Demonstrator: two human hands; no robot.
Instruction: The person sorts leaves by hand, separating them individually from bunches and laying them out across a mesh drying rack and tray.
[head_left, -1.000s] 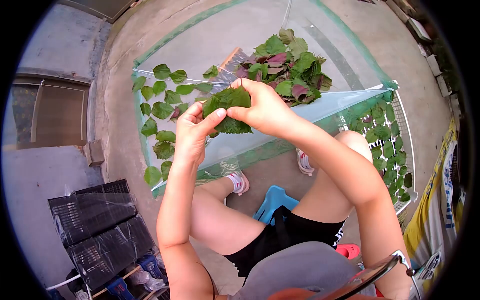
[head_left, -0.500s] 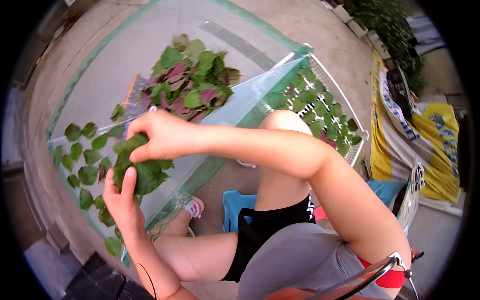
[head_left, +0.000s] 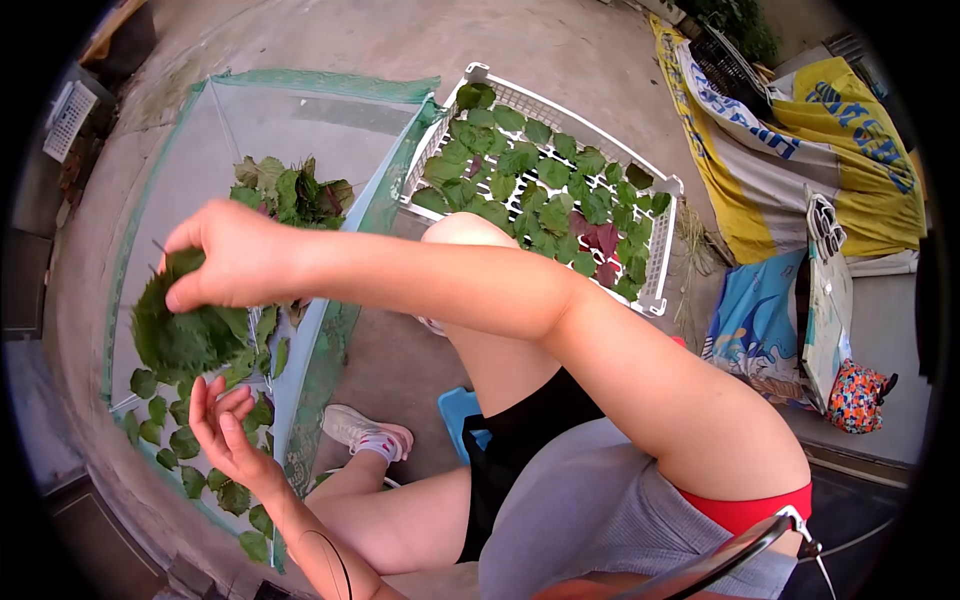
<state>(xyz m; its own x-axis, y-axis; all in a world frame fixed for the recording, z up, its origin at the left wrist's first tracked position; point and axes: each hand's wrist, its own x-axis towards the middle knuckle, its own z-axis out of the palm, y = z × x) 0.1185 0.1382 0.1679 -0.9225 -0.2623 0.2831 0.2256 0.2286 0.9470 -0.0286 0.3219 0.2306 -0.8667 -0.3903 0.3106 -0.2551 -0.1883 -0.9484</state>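
Note:
A thick bunch of green leaves [head_left: 185, 325] with jagged edges hangs from my right hand [head_left: 235, 258], pinched between thumb and fingers. My left hand [head_left: 232, 432] is just below the bunch, palm up with its fingers spread and slightly curled, holding nothing. Beneath both hands stretches a mesh sheet with a green border [head_left: 300, 85]. Loose single leaves [head_left: 185, 442] lie scattered on it around my left hand. Farther back on the mesh is a leaf pile [head_left: 295, 190], partly hidden behind my right forearm.
A white plastic crate [head_left: 590, 130] with green and some purple leaves spread in it stands beyond my knee. A blue stool [head_left: 458, 410] is under me. Yellow and white sacking [head_left: 810, 160] lies at the right, near a blue printed cloth [head_left: 758, 315].
My left hand has come away from the leaf bunch and opened, while my right hand keeps hold of it. The view has turned, bringing more of the white crate into sight.

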